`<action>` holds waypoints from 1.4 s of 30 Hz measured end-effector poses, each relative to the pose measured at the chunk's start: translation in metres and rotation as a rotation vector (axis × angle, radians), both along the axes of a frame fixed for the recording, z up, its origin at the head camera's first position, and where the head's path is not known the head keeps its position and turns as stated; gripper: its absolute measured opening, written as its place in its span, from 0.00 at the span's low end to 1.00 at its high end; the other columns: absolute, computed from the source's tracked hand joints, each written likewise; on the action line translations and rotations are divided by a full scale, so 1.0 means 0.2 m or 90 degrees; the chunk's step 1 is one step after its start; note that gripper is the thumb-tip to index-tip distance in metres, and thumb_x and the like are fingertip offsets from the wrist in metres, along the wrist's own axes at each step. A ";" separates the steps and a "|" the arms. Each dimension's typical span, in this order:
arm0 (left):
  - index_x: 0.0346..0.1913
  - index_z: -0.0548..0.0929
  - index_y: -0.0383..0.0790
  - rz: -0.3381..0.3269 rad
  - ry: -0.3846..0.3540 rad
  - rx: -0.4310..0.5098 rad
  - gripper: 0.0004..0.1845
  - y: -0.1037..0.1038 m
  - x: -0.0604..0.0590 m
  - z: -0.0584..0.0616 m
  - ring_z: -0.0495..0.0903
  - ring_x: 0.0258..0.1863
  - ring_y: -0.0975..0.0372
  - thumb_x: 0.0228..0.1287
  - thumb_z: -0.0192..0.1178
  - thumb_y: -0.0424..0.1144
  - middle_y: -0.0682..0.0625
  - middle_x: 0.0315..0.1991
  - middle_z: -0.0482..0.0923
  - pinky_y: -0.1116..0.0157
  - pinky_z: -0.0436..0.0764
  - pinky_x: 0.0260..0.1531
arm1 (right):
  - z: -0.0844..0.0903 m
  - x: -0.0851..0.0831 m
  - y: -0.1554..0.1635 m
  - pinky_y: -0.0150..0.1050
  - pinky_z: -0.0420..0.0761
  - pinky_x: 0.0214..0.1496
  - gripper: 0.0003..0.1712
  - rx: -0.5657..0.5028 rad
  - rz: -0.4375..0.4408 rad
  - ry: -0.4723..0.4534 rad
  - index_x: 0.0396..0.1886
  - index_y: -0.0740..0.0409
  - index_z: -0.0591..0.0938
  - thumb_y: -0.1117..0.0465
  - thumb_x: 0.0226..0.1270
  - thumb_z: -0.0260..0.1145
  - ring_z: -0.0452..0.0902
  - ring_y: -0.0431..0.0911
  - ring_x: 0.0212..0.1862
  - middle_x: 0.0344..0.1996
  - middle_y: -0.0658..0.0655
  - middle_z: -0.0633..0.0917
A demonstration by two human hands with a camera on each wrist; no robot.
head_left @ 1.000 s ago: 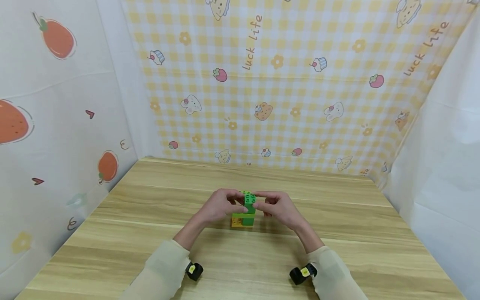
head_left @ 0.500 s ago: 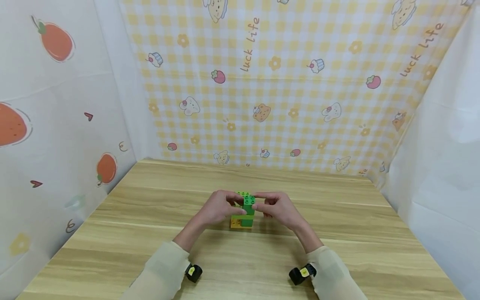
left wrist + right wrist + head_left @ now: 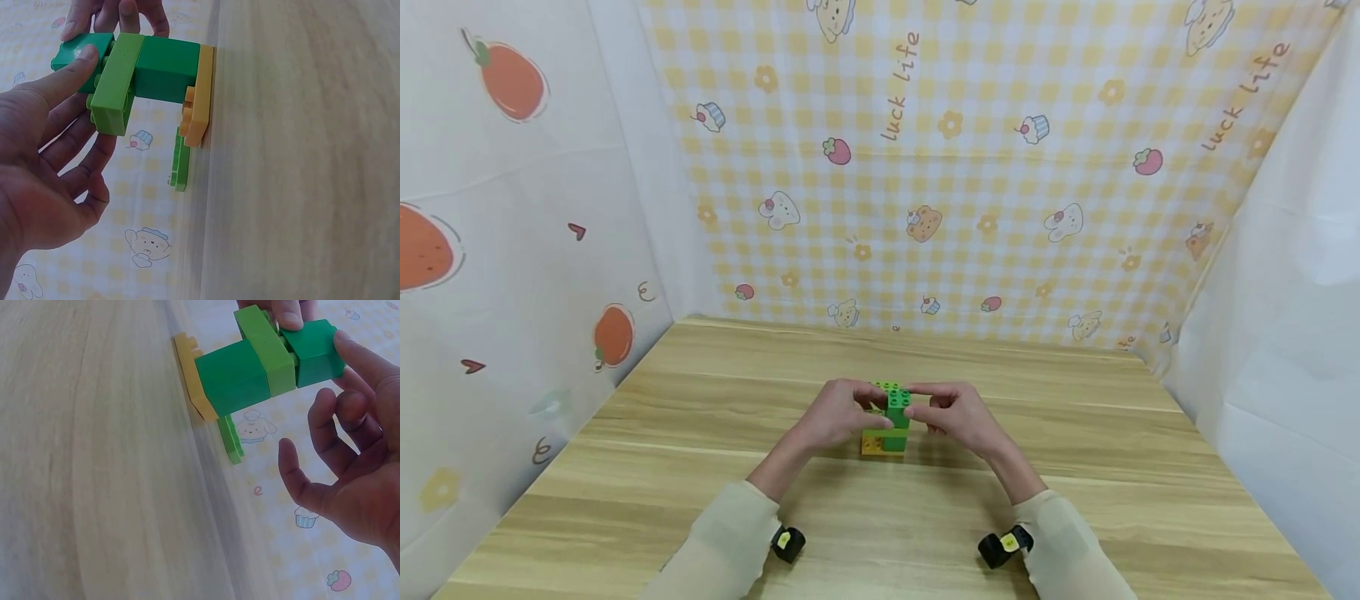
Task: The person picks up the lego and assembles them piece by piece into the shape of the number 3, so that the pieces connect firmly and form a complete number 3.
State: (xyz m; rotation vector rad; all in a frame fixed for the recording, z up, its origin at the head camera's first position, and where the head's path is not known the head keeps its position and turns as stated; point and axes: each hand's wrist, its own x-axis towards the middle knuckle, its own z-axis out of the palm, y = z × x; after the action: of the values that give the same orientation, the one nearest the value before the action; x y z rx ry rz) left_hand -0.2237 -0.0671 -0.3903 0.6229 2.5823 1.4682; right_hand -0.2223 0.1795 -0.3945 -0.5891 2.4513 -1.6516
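Hands: two, both at the top of one small block stack near the middle of the tabletop (image 3: 1075, 517).
Left hand (image 3: 835, 414): thumb and forefinger pinch the top dark green block (image 3: 80, 51) from the left side; the other fingers hang loosely curled below it, holding nothing.
Right hand (image 3: 958, 414): thumb and fingertips pinch the same top block from the right; its remaining fingers are spread loosely and free of the stack.
Stack (image 3: 886, 421): upright on the tabletop, between the two hands, bottom resting on the wood.
Blocks, counted from the top in the wrist views: one small dark green block at the top, one light green block (image 3: 267, 345) under it, one larger dark green block (image 3: 232, 376) below that, one flat yellow plate (image 3: 190, 378) at the base, and one thin green plate (image 3: 230, 439) jutting out beside the base. Five pieces in all, as far as the views show.
Sleeves: two, pale cream, one on each forearm.
Wrist cameras: two, black with a yellow mark, one at each cuff.
Backdrop: yellow checked cloth printed with cupcakes, strawberries and animals behind the tabletop; white sheets at the left and right sides.
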 end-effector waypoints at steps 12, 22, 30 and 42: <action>0.51 0.91 0.42 0.014 0.001 -0.023 0.18 0.02 0.00 0.00 0.81 0.42 0.61 0.59 0.79 0.41 0.53 0.43 0.88 0.62 0.81 0.42 | 0.00 0.01 0.00 0.35 0.75 0.27 0.23 -0.004 0.001 -0.002 0.63 0.55 0.87 0.57 0.71 0.75 0.72 0.45 0.22 0.18 0.51 0.78; 0.52 0.91 0.42 -0.012 -0.004 -0.024 0.17 0.02 -0.02 0.01 0.81 0.41 0.60 0.61 0.78 0.42 0.53 0.42 0.87 0.62 0.81 0.41 | 0.00 0.00 0.01 0.36 0.73 0.28 0.25 0.003 -0.007 -0.008 0.64 0.53 0.86 0.54 0.70 0.75 0.72 0.52 0.23 0.16 0.56 0.77; 0.52 0.91 0.42 -0.008 -0.001 -0.031 0.18 0.01 -0.02 0.00 0.82 0.43 0.61 0.61 0.78 0.43 0.52 0.44 0.88 0.61 0.82 0.44 | 0.01 -0.01 0.01 0.35 0.72 0.28 0.23 0.009 -0.001 0.003 0.64 0.51 0.87 0.55 0.70 0.75 0.72 0.50 0.22 0.15 0.53 0.77; 0.55 0.90 0.43 -0.025 -0.011 -0.034 0.20 -0.02 -0.02 -0.01 0.81 0.45 0.60 0.62 0.77 0.44 0.53 0.48 0.88 0.59 0.82 0.47 | -0.02 -0.01 0.01 0.34 0.69 0.27 0.23 0.013 0.004 -0.007 0.63 0.52 0.87 0.54 0.70 0.75 0.71 0.48 0.22 0.15 0.55 0.76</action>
State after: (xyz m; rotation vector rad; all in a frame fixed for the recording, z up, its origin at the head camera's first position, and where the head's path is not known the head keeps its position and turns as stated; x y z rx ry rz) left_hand -0.2275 -0.0719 -0.3932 0.6476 2.5724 1.3824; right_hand -0.2243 0.1812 -0.3977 -0.5829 2.4537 -1.6213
